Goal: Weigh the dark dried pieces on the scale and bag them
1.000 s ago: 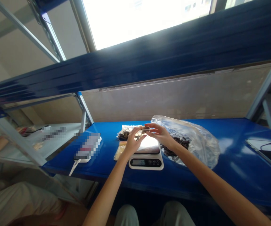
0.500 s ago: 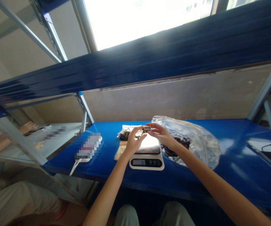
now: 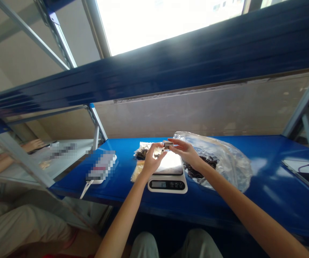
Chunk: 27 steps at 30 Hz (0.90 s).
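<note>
Small brownish cylindrical piece [image 3: 167,144] pinched tightly between left hand [image 3: 153,161] and right hand [image 3: 186,152] fingertips, just above white rectangular digital kitchen scale [image 3: 167,185].

The single view comes from a camera on the person's head, above the knees [image 3: 203,246], facing forward and down over a blue shelf [image 3: 224,211] toward a window [image 3: 165,25]. It sits close, with the left hand [image 3: 153,161] and right hand [image 3: 186,152] just below frame centre.
</note>
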### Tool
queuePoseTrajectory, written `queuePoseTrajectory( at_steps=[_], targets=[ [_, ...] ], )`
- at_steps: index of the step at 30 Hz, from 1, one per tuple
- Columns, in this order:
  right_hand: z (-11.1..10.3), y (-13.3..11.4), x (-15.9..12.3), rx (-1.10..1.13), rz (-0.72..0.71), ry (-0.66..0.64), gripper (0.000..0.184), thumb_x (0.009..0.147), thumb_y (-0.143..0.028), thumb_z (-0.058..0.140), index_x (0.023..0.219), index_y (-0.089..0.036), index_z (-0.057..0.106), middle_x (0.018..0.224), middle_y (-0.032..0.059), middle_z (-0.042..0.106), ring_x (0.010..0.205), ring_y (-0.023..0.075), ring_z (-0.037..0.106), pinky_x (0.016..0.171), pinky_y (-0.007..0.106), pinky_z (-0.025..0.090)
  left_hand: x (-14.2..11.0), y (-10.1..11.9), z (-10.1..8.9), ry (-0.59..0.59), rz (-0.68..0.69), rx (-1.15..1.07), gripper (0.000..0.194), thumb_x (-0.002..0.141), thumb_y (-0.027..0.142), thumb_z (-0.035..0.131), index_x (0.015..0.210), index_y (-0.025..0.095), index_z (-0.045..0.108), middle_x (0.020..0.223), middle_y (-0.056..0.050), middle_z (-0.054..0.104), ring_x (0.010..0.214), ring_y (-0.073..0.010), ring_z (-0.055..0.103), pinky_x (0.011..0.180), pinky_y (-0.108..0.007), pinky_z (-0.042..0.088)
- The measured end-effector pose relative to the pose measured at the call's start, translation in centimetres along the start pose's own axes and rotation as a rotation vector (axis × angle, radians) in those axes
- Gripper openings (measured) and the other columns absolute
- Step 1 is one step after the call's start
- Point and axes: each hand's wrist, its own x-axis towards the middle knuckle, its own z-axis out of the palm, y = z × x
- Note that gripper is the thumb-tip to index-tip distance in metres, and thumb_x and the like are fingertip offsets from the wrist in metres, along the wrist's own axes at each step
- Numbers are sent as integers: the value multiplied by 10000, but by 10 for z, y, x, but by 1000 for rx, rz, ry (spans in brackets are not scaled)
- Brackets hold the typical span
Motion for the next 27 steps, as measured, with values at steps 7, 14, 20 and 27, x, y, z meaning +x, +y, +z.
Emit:
queuePoseTrajectory(
  at_steps=[7,14,20,27],
  targets=[
    [0,-2,0,-14,0,7,421,742,-443,639,1115,-247,644,1036,74,693,941,235,635,747,355,521,-1,-2,1,-52,-24,27,371,792,352,610,1130,235,516,1133,-83,596,1073,-210,555,897,-360,441],
    [2,-3,-2,-36,-3,-20,407,713,-440,666,1071,-246,664,1013,66,691,854,219,653,705,352,544,0,-4,3,-91,65,63,309,818,344,579,1110,246,563,1103,-68,620,1040,-202,573,879,-356,461],
    [3,0,-2,-82,-9,-3,410,733,-453,641,1084,-243,647,994,68,683,853,214,649,711,354,545,-1,-3,3,-96,55,60,319,818,352,578,1122,256,560,1128,-64,610,1061,-202,562,889,-354,457],
    [2,-1,0,-27,35,63,486,697,-457,678,1119,-229,596,956,72,679,852,214,648,684,332,533,-1,-3,3,-51,-31,44,390,794,360,604,1157,240,526,1148,-87,600,1073,-220,558,890,-369,452]
  ],
)
